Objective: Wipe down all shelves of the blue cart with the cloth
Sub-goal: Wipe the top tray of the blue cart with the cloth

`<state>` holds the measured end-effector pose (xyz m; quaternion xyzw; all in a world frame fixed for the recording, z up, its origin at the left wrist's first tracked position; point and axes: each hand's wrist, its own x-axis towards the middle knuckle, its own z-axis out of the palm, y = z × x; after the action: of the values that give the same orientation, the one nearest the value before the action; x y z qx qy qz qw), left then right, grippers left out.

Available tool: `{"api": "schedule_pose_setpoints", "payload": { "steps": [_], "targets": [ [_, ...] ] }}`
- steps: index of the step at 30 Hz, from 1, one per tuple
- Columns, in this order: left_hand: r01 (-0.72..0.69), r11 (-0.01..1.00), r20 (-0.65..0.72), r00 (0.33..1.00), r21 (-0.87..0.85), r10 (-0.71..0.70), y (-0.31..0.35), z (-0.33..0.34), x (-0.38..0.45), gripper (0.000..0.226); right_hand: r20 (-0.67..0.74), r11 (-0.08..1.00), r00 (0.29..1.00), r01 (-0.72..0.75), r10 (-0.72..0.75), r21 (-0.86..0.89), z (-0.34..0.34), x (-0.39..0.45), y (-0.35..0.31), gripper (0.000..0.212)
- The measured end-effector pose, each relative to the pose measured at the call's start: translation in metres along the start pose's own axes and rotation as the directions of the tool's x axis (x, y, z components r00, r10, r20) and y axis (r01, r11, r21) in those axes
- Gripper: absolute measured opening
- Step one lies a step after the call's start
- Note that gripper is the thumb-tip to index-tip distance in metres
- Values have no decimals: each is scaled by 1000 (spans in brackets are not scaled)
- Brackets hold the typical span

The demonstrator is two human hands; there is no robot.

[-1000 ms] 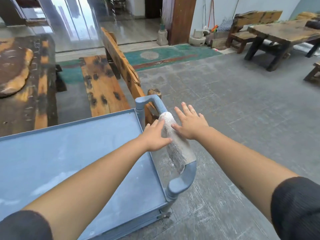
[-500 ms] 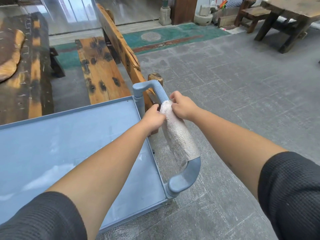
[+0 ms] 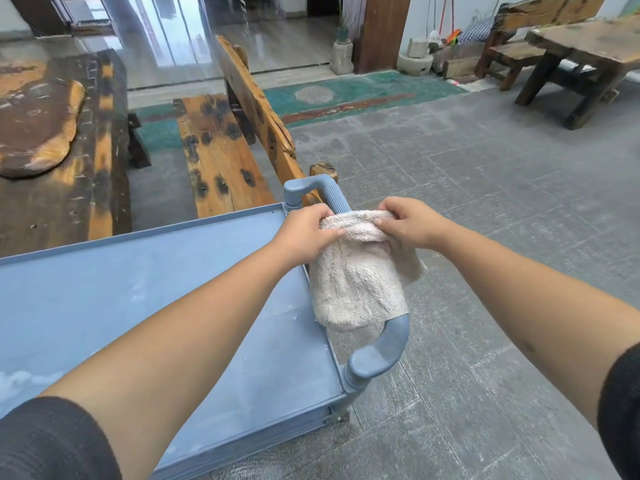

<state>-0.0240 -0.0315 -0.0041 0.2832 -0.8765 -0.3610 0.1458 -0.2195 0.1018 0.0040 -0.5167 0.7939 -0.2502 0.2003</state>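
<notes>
A: Where is the cloth [image 3: 356,289]?
B: Draped over the handle [image 3: 377,355] of the blue cart [image 3: 173,289], hanging down on both sides of the bar. Its far edge is bunched up between the 2 hands.
A: What are the fingers doing?
B: The left hand [image 3: 306,233] has thumb and fingers curled round the bunched edge on the cart side. The right hand [image 3: 407,223] pinches the same edge from the floor side, thumb on top.
A: And the top shelf?
B: Dusty, with pale smears. A wooden bench [image 3: 221,157] stands just beyond the cart, and a dark wooden table [image 3: 588,46] well apart at the far right.
</notes>
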Motion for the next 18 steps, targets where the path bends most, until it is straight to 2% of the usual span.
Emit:
{"api": "schedule_pose_setpoints", "payload": {
  "steps": [3,5,7,10,13,16,18],
  "targets": [
    [-34,999,-7,999,14,34,8,-22,-12,25,117,998,993,10,-2,-64,-14,-14,-9,25],
    [-89,994,56,995,68,86,11,-35,-25,24,214,965,977,47,10,-260,-16,-23,-14,17],
    [-149,978,99,986,147,135,13,-44,-36,27,252,907,968,99,8,-409,-16,-28,-22,19],
    [-152,967,79,987,207,138,12,-62,-52,25,238,925,971,93,-3,-368,-24,-32,-39,24],
    [-112,968,45,994,224,104,12,-85,-65,22,170,958,985,63,-15,-281,-33,-33,-59,20],
    [-80,975,-5,997,206,83,11,-114,-75,13,105,964,992,94,-69,-251,-34,-28,-84,17],
    [-64,976,-17,998,208,69,7,-132,-80,7,111,966,990,116,-92,-232,-34,-23,-103,19]
  ]
}}
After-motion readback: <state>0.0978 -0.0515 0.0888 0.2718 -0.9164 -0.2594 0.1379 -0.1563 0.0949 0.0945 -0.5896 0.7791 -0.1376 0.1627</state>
